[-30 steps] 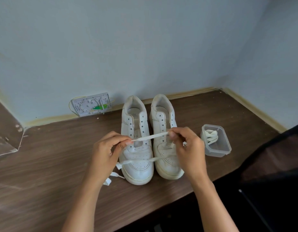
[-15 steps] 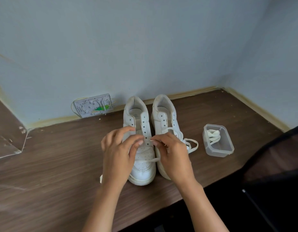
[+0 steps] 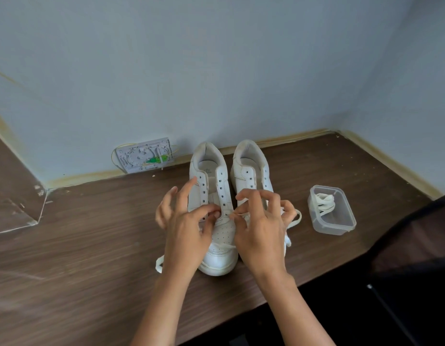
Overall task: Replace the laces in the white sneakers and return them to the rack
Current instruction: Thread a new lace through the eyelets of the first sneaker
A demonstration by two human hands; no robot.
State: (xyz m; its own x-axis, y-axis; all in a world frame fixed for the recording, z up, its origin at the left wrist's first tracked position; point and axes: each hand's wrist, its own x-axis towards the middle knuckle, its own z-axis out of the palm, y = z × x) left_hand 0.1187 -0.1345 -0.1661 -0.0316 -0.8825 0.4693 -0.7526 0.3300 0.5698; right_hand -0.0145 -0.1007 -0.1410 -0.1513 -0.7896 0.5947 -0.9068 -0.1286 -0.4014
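Both hands' fingers (image 3: 211,212) pinch the lace (image 3: 291,222) at the left sneaker's (image 3: 216,196) lower eyelets.

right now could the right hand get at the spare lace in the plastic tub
Probably yes. The tub stands open, without a lid, just right of the right hand, with bare table between them. But that hand is pinching the lace being threaded, so it must drop it first.

Dark print on left sneaker's insole (image 3: 208,170), too small to read, no other text
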